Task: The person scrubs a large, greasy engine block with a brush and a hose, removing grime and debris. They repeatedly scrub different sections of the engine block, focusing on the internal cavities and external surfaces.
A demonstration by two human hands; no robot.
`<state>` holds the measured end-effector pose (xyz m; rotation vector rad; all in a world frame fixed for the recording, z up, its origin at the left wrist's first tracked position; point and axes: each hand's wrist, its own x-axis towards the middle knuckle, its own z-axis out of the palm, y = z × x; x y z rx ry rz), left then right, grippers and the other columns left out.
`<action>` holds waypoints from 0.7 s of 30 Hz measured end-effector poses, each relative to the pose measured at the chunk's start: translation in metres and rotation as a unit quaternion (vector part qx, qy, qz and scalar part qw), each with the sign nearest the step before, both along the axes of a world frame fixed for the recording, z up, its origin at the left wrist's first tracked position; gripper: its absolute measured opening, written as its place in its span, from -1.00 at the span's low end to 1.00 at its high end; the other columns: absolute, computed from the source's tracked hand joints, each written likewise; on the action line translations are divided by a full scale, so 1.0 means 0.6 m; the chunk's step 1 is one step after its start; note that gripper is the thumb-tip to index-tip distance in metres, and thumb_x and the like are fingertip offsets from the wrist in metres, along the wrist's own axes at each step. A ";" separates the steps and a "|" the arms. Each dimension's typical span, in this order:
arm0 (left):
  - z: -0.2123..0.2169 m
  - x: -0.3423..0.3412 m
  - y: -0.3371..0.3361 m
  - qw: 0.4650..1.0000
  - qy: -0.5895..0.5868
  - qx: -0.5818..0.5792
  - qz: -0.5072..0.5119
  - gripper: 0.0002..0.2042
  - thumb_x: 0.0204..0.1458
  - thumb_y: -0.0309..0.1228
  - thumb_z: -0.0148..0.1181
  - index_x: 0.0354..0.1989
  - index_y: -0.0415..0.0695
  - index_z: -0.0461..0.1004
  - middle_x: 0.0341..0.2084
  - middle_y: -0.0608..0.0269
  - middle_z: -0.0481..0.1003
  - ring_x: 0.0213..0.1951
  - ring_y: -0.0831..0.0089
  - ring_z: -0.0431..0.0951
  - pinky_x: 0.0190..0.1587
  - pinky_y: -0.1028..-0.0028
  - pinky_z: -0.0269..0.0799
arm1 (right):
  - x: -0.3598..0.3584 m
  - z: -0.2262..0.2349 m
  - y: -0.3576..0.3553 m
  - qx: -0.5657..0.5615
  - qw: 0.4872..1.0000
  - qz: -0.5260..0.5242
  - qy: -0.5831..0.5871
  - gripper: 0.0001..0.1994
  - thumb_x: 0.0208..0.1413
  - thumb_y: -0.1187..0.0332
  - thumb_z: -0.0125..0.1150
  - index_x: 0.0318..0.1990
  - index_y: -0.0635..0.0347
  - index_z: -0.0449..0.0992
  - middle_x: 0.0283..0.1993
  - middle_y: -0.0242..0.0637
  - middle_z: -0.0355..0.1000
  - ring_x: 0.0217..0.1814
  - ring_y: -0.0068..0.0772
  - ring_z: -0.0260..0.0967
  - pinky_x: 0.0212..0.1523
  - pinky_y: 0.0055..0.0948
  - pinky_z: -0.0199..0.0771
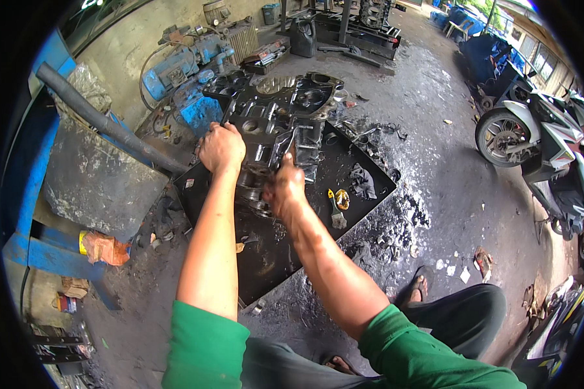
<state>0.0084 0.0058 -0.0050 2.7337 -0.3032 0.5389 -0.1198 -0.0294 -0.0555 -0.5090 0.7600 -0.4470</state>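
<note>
A dark, oily metal engine block [259, 133] lies on a black tray [269, 275] on the ground ahead of me. My left hand [222, 149] is closed over the block's left side, knuckles up. Against the block's near right part, my right hand [287, 186] is curled with the thumb pointing forward. A thin, pointed metal piece [292, 141] shows just beyond that thumb; whether it is a tool in the hand or part of the block, I cannot tell. On the tray's right lie a yellow-handled paintbrush [336, 211], a small round dish of amber liquid [342, 199] and a grey rag [363, 181].
Blue machinery with a motor [172, 74] stands by the wall at far left. A thick dark pipe [104, 120] slants in from the left. Behind the block is a black jerrycan [303, 37]. A motorcycle [538, 139] is parked at right. Oily debris [396, 227] borders the tray.
</note>
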 end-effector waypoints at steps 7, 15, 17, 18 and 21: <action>0.001 -0.004 -0.003 1.000 -0.011 0.004 0.003 -0.60 0.20 -0.13 -0.10 -0.14 -0.22 0.50 -0.22 -0.07 0.60 -0.09 0.02 0.59 0.01 0.10 0.44 | -0.045 0.062 -0.039 0.086 0.991 0.090 -0.043 -0.65 0.32 -0.05 -0.09 -0.36 -0.02 0.22 -0.62 -0.46 0.13 -0.77 -0.53 -0.05 -0.77 -0.47 -0.10; 0.005 -0.005 -0.006 1.000 0.002 0.008 0.010 -0.59 0.20 -0.10 -0.08 -0.11 -0.21 0.50 -0.21 -0.10 0.59 -0.09 -0.02 0.58 -0.01 0.08 0.45 | -0.040 0.071 -0.082 0.108 0.978 0.175 -0.039 -0.58 0.34 -0.09 -0.16 -0.47 -0.03 0.21 -0.66 -0.53 0.06 -0.77 -0.59 -0.13 -0.77 -0.51 -0.17; 0.006 -0.007 -0.007 1.000 0.005 0.007 0.009 -0.59 0.20 -0.09 -0.09 -0.10 -0.19 0.51 -0.21 -0.10 0.59 -0.09 -0.03 0.58 -0.02 0.07 0.46 | -0.042 0.069 -0.089 0.135 0.971 0.174 -0.092 -0.57 0.33 -0.10 -0.16 -0.48 -0.03 0.20 -0.68 -0.55 0.02 -0.78 -0.60 -0.16 -0.77 -0.52 -0.20; 0.008 -0.008 -0.007 1.000 0.008 0.004 0.009 -0.59 0.20 -0.09 -0.09 -0.09 -0.18 0.51 -0.21 -0.10 0.59 -0.10 -0.03 0.59 -0.02 0.06 0.46 | -0.045 0.068 -0.093 0.172 0.961 0.197 -0.087 -0.57 0.33 -0.10 -0.16 -0.48 -0.03 0.20 -0.69 -0.55 0.01 -0.78 -0.60 -0.17 -0.77 -0.52 -0.21; 0.010 -0.010 -0.010 1.000 0.022 -0.003 0.011 -0.60 0.20 -0.09 -0.09 -0.06 -0.14 0.51 -0.18 -0.11 0.59 -0.08 -0.04 0.58 -0.03 0.06 0.46 | -0.052 0.067 -0.103 0.136 0.966 0.212 -0.059 -0.56 0.34 -0.10 -0.19 -0.51 -0.04 0.18 -0.70 -0.55 0.00 -0.79 -0.59 -0.18 -0.76 -0.51 -0.22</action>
